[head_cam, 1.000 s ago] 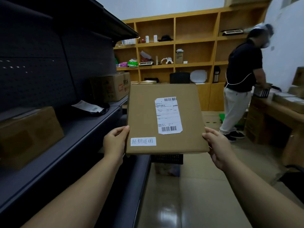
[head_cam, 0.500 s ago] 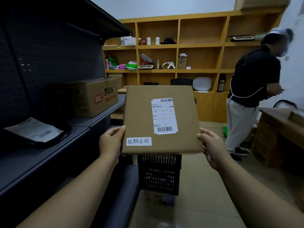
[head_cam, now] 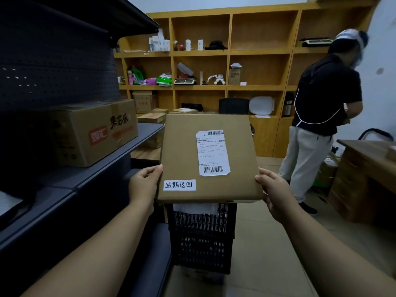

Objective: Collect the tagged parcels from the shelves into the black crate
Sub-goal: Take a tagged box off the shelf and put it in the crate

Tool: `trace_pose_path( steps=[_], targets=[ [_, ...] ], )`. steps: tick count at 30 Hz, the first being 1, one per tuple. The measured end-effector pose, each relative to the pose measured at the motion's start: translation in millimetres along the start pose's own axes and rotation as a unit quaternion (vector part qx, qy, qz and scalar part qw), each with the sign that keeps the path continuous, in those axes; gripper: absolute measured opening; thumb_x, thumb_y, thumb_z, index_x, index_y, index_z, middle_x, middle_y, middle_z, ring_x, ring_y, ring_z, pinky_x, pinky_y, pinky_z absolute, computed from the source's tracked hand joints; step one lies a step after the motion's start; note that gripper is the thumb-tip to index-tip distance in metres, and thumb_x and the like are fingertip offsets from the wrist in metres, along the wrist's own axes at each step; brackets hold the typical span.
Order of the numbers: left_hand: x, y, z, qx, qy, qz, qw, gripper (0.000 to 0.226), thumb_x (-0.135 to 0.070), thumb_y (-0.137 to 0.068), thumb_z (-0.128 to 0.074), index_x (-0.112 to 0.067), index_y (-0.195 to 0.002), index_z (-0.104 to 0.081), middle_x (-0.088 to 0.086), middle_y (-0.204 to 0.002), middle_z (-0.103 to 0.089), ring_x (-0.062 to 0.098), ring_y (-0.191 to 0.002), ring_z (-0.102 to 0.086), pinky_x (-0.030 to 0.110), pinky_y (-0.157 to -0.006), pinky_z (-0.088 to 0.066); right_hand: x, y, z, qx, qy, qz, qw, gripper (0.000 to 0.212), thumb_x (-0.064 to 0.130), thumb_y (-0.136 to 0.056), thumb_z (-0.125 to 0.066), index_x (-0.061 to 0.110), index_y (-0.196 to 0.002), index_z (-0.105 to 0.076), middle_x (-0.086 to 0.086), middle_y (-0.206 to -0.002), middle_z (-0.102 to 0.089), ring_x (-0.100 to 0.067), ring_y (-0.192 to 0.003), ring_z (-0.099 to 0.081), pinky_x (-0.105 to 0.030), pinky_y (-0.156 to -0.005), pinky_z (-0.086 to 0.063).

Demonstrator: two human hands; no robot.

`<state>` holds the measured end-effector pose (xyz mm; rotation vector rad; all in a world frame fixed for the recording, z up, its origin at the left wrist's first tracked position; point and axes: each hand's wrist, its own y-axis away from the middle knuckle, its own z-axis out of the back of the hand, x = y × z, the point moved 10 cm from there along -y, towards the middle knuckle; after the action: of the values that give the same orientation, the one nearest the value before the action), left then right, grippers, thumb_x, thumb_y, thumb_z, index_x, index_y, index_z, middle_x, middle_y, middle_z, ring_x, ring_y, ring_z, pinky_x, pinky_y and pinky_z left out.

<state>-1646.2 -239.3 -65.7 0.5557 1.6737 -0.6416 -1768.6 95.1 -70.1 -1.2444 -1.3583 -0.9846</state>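
Two hands, the left hand (head_cam: 145,185) and the right hand (head_cam: 276,194), pinched the flat brown parcel (head_cam: 205,159) by its bottom corners, up in the air just above the black crate (head_cam: 201,239). It looked stiff and light, so holding both side edges seemed best. Something white already lay inside the crate

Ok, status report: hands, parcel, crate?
Left hand and right hand grip tagged parcel by its edges. Black crate directly below. Nothing between them.
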Motion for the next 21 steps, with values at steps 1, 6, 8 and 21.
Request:
trace_pose_path(
  steps=[1, 6, 8, 21],
  targets=[
    [4.2, -10.6, -5.8, 0.005, -0.003, 0.001, 1.000, 0.006, -0.026, -0.085, -0.067, -0.021, -0.083, -0.070, 0.009, -0.085, -0.073, 0.025, -0.076, -0.070, 0.038, -0.069, -0.058, -2.9, -10.4, -1.5, -0.002, 0.004, -0.001, 1.000, 0.031, 0.008, -0.092, -0.050, 0.015, -0.122, -0.055, -0.002, -0.106, -0.063, -0.018, -0.097, -0.060, -0.028, -0.063, -0.047],
    [24.1, -74.1, -35.0, 0.018, -0.014, 0.011, 1.000, 0.007, -0.026, -0.086, -0.067, -0.020, -0.084, -0.069, 0.010, -0.088, -0.072, 0.026, -0.079, -0.069, 0.039, -0.072, -0.057, -17.5, -70.3, -14.2, -0.017, 0.012, -0.012, 1.000, 0.034, 0.006, -0.092, -0.049, 0.011, -0.126, -0.054, 0.000, -0.100, -0.063, -0.014, -0.091, -0.060, -0.026, -0.061, -0.046],
    [31.3, -101.5, -44.5, 0.020, -0.017, 0.018, 0.999, 0.006, -0.027, -0.086, -0.066, -0.021, -0.083, -0.068, 0.007, -0.085, -0.072, 0.023, -0.075, -0.069, 0.034, -0.064, -0.056, -23.3, -96.0, -22.3, -0.023, 0.019, -0.019, 0.999, 0.036, 0.006, -0.092, -0.049, 0.011, -0.127, -0.053, -0.001, -0.101, -0.063, -0.015, -0.090, -0.059, -0.027, -0.061, -0.045],
    [92.9, -245.1, -96.3, 0.029, -0.092, 0.063, 0.993, 0.010, -0.033, -0.088, -0.063, -0.026, -0.080, -0.065, 0.000, -0.074, -0.068, 0.014, -0.065, -0.065, 0.024, -0.049, -0.044, -72.5, -228.9, -60.7, -0.085, 0.055, -0.106, 0.989, 0.028, 0.004, -0.090, -0.047, 0.018, -0.112, -0.056, -0.005, -0.088, -0.059, -0.018, -0.077, -0.055, -0.028, -0.056, -0.041]
  ],
)
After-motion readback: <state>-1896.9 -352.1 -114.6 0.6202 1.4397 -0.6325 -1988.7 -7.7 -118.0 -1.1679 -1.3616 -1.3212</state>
